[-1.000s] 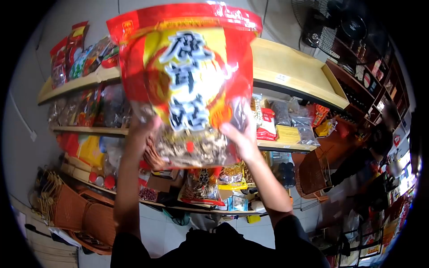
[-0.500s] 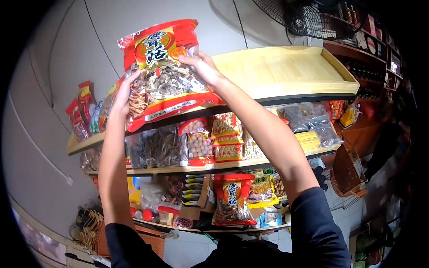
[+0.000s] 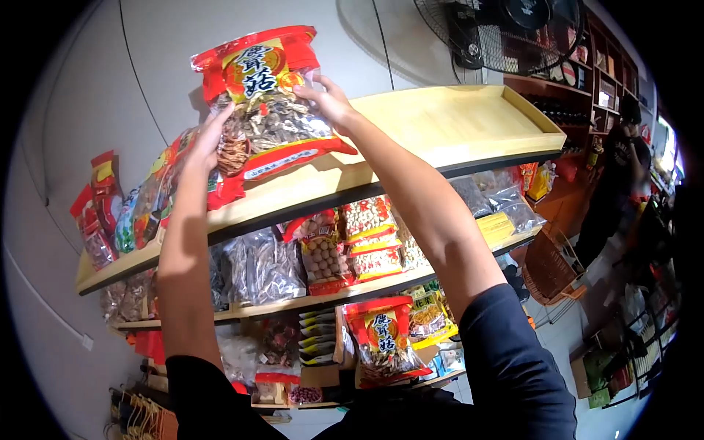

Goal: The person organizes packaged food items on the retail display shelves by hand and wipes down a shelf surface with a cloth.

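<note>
Where the wooden upper shelf (image 3: 447, 121) reaches 9 o'clock of the view, bright packets (image 3: 106, 191) stand upright. Left hand (image 3: 211, 141), 10 o'clock: clamped on the left edge of a bag (image 3: 282, 123), thumb to the front. Said bag, 11 o'clock: red and yellow, clear window, dried contents, held over the shelf; contact with the board cannot be told. Right hand (image 3: 331, 104), 12 o'clock: clamped on its right edge. Similar bag (image 3: 383, 341), 5 to 6 o'clock: below the shelf. Black fan (image 3: 506, 33), 1 o'clock. Dark-clothed person (image 3: 620, 165), 3 o'clock, well apart.

head cam, fwd & down
</note>
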Demonstrator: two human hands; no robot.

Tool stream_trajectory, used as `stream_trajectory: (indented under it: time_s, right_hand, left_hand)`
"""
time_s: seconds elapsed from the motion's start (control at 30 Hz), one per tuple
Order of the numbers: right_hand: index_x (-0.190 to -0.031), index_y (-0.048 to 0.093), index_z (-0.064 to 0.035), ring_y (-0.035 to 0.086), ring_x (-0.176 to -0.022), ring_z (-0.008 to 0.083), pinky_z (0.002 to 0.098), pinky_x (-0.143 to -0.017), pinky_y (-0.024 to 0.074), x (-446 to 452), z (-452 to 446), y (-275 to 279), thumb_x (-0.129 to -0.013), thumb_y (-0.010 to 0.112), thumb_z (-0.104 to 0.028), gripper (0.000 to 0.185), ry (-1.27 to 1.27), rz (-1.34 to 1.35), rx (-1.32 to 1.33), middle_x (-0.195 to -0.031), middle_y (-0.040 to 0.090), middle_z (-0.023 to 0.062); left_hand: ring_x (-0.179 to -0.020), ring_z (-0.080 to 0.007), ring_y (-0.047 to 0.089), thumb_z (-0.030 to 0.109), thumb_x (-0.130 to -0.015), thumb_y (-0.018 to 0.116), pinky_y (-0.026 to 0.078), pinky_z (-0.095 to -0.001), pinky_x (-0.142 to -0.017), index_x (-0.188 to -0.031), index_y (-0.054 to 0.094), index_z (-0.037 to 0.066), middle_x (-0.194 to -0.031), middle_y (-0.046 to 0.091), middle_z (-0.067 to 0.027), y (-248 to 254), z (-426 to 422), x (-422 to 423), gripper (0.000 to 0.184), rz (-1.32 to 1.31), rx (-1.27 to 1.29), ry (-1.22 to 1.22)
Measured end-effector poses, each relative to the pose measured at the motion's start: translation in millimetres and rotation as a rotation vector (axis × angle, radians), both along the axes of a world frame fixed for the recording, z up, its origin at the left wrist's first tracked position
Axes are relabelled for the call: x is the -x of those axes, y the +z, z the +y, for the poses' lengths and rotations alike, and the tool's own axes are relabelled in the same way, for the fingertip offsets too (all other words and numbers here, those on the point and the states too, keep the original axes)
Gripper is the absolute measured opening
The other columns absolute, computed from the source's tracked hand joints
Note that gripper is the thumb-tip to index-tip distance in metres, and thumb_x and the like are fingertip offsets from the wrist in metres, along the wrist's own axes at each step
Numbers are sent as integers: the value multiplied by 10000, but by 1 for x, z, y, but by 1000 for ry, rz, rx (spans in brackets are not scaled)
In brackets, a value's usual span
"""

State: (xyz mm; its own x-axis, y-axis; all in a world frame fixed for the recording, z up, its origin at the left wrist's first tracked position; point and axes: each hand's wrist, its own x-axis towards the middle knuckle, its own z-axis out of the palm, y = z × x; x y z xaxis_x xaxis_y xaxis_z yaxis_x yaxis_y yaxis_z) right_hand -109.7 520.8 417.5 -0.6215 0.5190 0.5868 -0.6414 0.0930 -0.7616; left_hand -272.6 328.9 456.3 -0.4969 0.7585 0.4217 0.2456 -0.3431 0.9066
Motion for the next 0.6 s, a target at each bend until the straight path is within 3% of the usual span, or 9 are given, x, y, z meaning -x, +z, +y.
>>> stream_trajectory:
  time_s: [0.1,0.23,0.4,0.47,0.5,0.53,0.57,0.6]
  right_hand:
    - [-1310,393,-21,552,-641,123,258,-557,440,12,18,-5,-763,748,-315,715,-113,-59,-51,-873,634,85]
    - [-1204,458,-25,481,-575,85,245,-490,388,4,25,-21,-786,721,-378,607,-208,-211,-107,-775,593,51]
    - [-1164,469,-30,539,-613,108,246,-496,418,18,42,-36,-819,684,-410,557,-366,-389,-245,-776,582,60]
    - [-1174,455,-22,546,-626,109,247,-498,419,21,36,-38,-835,669,-411,558,-250,-368,-244,-774,578,61]
    - [-1195,430,10,514,-605,92,248,-488,402,24,29,-37,-849,657,-405,586,-225,-322,-214,-766,574,60]
    - [-1158,455,43,499,-599,73,237,-499,413,30,30,-37,-824,680,-423,616,-302,-369,-220,-764,566,57]
    - [-1141,470,57,537,-654,98,247,-559,445,35,32,-35,-807,683,-460,652,-402,-436,-308,-797,583,82]
    - [-1124,485,71,575,-709,124,257,-620,477,42,39,-38,-789,686,-497,690,-502,-499,-396,-831,600,107]
  left_hand:
    - [-1093,-176,548,353,-846,651,467,-321,-891,-1323,420,53,-1219,558,-79,-8,16,15,609,1,12,5]
    - [-1093,-164,534,391,-841,646,431,-301,-899,-1295,478,46,-1223,562,-82,-28,37,45,595,51,107,1]
    - [-1027,-165,569,415,-875,590,423,-285,-891,-1255,523,28,-1123,616,-117,-53,51,54,547,239,180,187]
    - [-970,-276,627,430,-877,570,475,-352,-843,-1180,562,-30,-1031,628,-242,-46,39,48,551,156,295,137]
    - [-1003,-306,617,429,-871,573,467,-376,-863,-1178,558,-39,-1035,625,-257,-53,54,70,560,252,240,237]
    - [-1036,-337,607,427,-865,576,459,-400,-882,-1177,555,-48,-1040,623,-271,-53,59,76,569,354,183,336]
    - [-1170,-376,513,384,-865,562,397,-423,-975,-1245,490,-60,-1132,562,-328,-52,61,84,589,387,206,460]
    - [-1170,-376,513,384,-865,562,397,-423,-975,-1245,490,-60,-1132,562,-328,-52,57,80,589,388,211,460]
